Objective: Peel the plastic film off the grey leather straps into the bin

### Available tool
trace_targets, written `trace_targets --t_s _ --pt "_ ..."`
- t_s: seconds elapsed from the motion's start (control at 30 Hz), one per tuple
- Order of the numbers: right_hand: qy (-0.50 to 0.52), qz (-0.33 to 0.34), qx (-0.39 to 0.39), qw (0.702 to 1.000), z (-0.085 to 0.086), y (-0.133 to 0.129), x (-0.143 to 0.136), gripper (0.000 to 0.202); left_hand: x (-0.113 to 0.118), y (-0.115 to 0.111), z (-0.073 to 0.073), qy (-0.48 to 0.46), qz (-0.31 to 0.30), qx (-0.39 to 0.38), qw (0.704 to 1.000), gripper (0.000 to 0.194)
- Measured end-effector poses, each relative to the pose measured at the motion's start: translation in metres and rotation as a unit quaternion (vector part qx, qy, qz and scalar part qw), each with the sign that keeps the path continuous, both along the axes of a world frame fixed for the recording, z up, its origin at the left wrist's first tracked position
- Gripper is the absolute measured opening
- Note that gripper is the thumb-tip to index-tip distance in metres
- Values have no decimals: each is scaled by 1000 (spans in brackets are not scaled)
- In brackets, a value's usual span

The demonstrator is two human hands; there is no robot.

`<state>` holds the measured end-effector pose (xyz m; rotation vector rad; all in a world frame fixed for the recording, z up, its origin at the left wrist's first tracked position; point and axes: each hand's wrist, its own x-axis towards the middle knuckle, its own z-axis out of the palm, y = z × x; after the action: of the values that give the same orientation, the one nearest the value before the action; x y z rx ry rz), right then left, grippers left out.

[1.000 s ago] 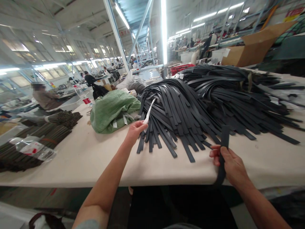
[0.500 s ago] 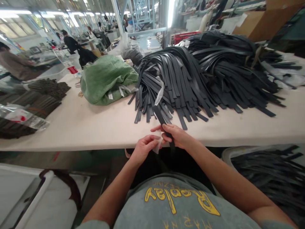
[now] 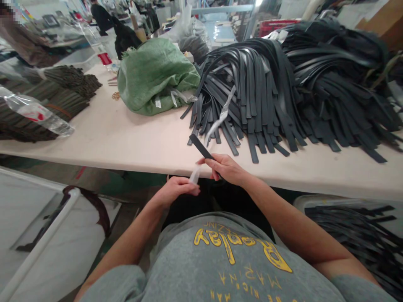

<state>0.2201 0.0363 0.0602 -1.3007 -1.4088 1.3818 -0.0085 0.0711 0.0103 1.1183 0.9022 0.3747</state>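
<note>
My right hand [image 3: 227, 168] is closed around a black strap [image 3: 201, 147], whose squared end points up and left over the table's front edge. Lower and to the left, my left hand [image 3: 178, 188] pinches a thin white translucent strip [image 3: 195, 174], perhaps plastic or tape. That strip runs up toward the fingers of my right hand, and a whitish length continues beyond it to the strap heap. Just past my hands lies a big heap of black straps [image 3: 261, 92], draped with their ends toward me. The strap's lower end is hidden behind my right hand.
A green sack [image 3: 157, 75] sits left of the heap. Farther left are bundled dark strips [image 3: 63, 96] with a plastic bottle [image 3: 37, 112] on them. A bin of black straps [image 3: 355, 226] stands below right, a white frame [image 3: 47, 226] below left. A person [image 3: 23, 35] sits far left.
My left hand has moved left and slightly up, drawing the white strip away from the strap. The strap in my right hand has tilted further left. The camera view has shifted downward and left.
</note>
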Motion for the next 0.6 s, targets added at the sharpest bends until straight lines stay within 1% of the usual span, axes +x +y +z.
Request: trace_targets --t_s 0.03,0.07,0.1,0.13,0.17,0.2,0.23,0.27,0.3,0.33,0.37,0.4,0.43,0.47,0.5,0.53,0.6 --pt "5 -1 -5 1000 -2 -2 0 39 -26 1 -4 3 74 -42 996 15" --pt "12 -1 -11 1000 -5 -5 2 39 -56 -1 -10 9 169 -78 982 9" --pt "20 -1 -18 1000 -8 -8 3 40 -89 -6 -18 13 274 -109 955 1" --pt "26 1 -25 999 -11 -11 5 40 -121 -14 -28 19 378 -135 916 11" --pt "30 4 -32 999 -14 -13 7 40 -152 -28 -40 33 470 -164 867 22" --pt "31 10 -39 999 -17 -16 8 41 -178 -45 -53 42 540 -192 819 30" --pt "26 19 -45 998 -20 -19 8 41 -199 -64 -65 50 584 -227 778 35" --pt "17 32 -49 998 -22 -21 8 41 -212 -85 -77 62 610 -268 743 38" --pt "2 47 -52 998 -24 -23 7 41 -218 -105 -88 78 632 -309 706 40" --pt "-16 65 -54 996 -25 -24 5 41 -216 -121 -96 79 637 -323 696 39" --pt "-38 83 -56 994 -26 -25 3 42 -208 -133 -102 75 638 -336 689 38" --pt "-63 101 -59 991 -25 -25 0 42 -196 -138 -104 62 637 -341 688 38" --pt "-90 117 -60 987 -24 -26 -3 42 -180 -136 -104 37 633 -341 694 37" --pt "-117 130 -61 983 -22 -26 -6 42 -162 -129 -101 -4 633 -332 699 36" --pt "-143 141 -59 978 -19 -26 -10 41 -144 -116 -95 -35 630 -322 706 34" --pt "-168 151 -56 973 -16 -27 -13 41 -127 -99 -86 -55 632 -310 708 31" --pt "-210 164 -40 963 -10 -29 -21 41 -96 -64 -65 -106 625 -285 719 25"
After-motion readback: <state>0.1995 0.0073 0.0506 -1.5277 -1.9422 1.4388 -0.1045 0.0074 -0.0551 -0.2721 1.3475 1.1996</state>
